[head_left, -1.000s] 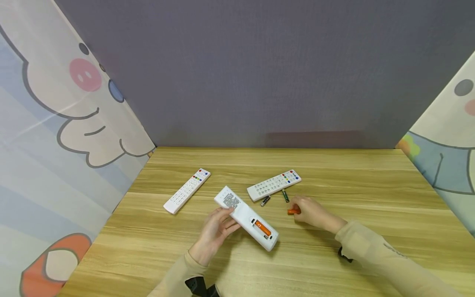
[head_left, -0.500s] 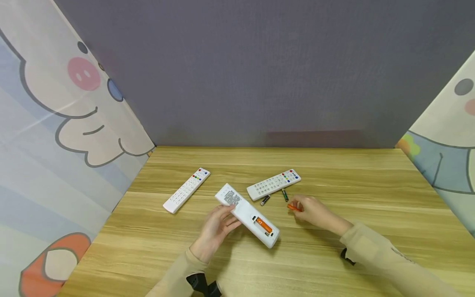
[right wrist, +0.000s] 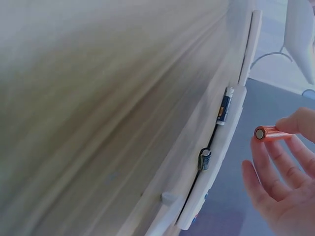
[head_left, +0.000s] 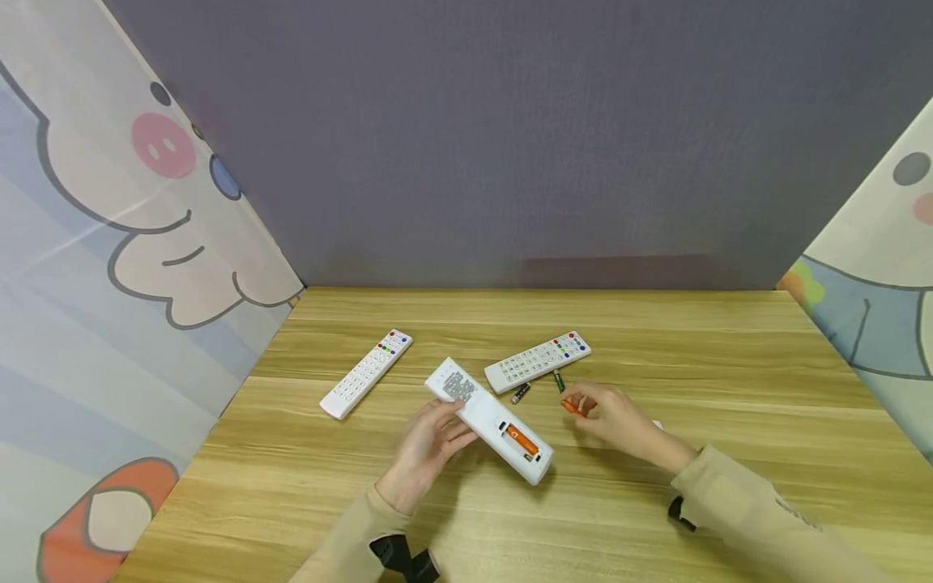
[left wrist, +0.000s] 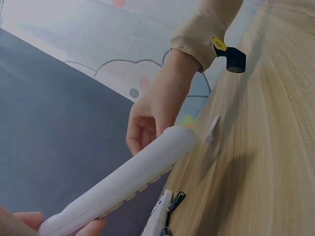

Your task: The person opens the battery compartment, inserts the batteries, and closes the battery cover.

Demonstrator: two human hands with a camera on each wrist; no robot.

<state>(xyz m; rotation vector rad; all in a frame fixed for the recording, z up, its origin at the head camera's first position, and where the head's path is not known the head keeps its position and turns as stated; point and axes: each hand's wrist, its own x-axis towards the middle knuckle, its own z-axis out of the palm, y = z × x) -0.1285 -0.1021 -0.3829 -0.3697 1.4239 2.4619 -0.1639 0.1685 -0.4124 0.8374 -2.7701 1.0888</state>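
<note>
In the head view, my left hand (head_left: 423,449) holds a white remote control (head_left: 477,411) above the table, back side up. Its battery compartment is uncovered, and one orange battery (head_left: 521,440) lies in it beside a vacant slot. To the right, my right hand (head_left: 611,423) pinches a second orange battery (head_left: 572,407) between thumb and fingers. The right wrist view shows that battery's (right wrist: 268,133) flat end facing the camera. From the left wrist view, the remote (left wrist: 123,179) appears edge-on, partly covering the right hand (left wrist: 157,115).
Two more white remotes, one at left (head_left: 367,374) and one at centre (head_left: 538,362), lie buttons up on the wooden table (head_left: 729,348). A dark battery (head_left: 521,393) and a green battery (head_left: 559,381) lie by the centre one. A small white piece (left wrist: 212,130) rests beyond my right hand.
My right fingers have turned the orange battery from level to slanted. The left hand has shifted the remote slightly right and away from me. A bit of white now shows behind the right wrist.
</note>
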